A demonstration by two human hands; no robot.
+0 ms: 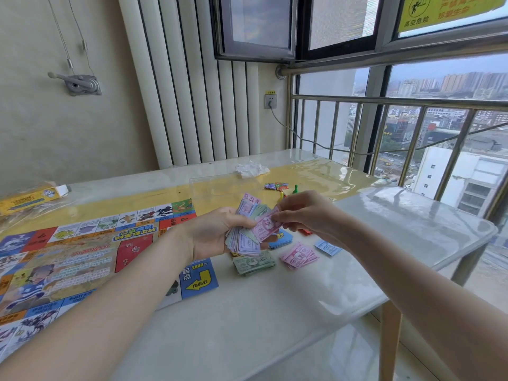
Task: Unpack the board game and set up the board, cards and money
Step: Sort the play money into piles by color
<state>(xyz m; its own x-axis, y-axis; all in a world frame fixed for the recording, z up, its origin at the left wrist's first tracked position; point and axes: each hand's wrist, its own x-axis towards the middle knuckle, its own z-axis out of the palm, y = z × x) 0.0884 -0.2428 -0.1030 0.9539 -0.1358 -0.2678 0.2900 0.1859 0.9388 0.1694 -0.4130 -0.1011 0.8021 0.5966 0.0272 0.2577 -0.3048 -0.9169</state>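
**Q:** Balcony table (pixel 275 312), glossy white top under daylight from the railed window (pixel 412 111). What is laid out?

**A:** Entry: game board (pixel 82 259) lies unfolded and flat on the table's left half, blue start corner nearest the middle. Yellow game box (pixel 30 198) sits at the far left edge, well apart from the work. Green pawn (pixel 295 188) and a few small coloured pieces rest beyond my hands, near a crumpled plastic wrapper (pixel 251 169).

**Q:** And the hands?

**A:** My left hand (pixel 217 235) is palm-up, fingers curled under a thick mixed stack of money (pixel 244 237), thumb pressed on top so the fan does not slide. My right hand (pixel 302 213) pinches one pink note (pixel 266 224) at its upper edge between thumb and fingertips, and the note overlaps the stack. Both hands are above the table, just right of the board.

**Q:** Why hold it that way?

**A:** Judgement: I am sorting by colour. Stack stays in one hand as the supply while the other peels single notes.

**Q:** Evidence?

**A:** Three piles on the table below my hands: green pile (pixel 254 264), pink pile (pixel 299 255) just beside it, and blue notes (pixel 327 247) further right. A blue card deck (pixel 283 239) lies partly hidden under the stack.

**Q:** Progress?

**A:** Board done; money partly sorted, much of it not yet dealt out. Pink note likely belongs on the pink pile. Risk: thin notes clinging together, two going down as one.
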